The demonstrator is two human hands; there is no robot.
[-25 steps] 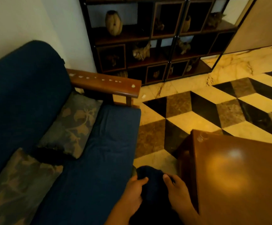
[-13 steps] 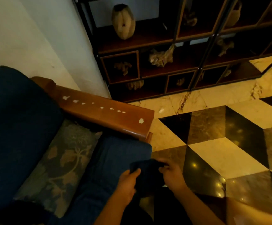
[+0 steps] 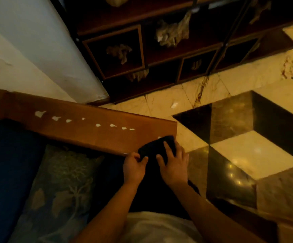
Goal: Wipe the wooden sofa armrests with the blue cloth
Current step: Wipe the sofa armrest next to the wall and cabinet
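Observation:
The wooden armrest (image 3: 89,130) runs from the left edge to the middle of the view, with a row of several white flecks along its top. The dark blue cloth (image 3: 155,146) lies bunched on the armrest's near right end. My right hand (image 3: 174,163) presses on the cloth from above, fingers spread over it. My left hand (image 3: 134,166) pinches the cloth's left edge at the armrest's front lip. One white fleck peeks out just above the cloth.
A dark blue sofa seat (image 3: 5,163) and a patterned cushion (image 3: 60,186) lie below the armrest. A dark display cabinet (image 3: 159,50) with ornaments stands behind on the patterned marble floor (image 3: 247,137). A white wall (image 3: 28,50) is at the back left.
Both hands have carried the cloth up from above the seat edge onto the armrest's right end. The view has moved closer and tilted down over the armrest.

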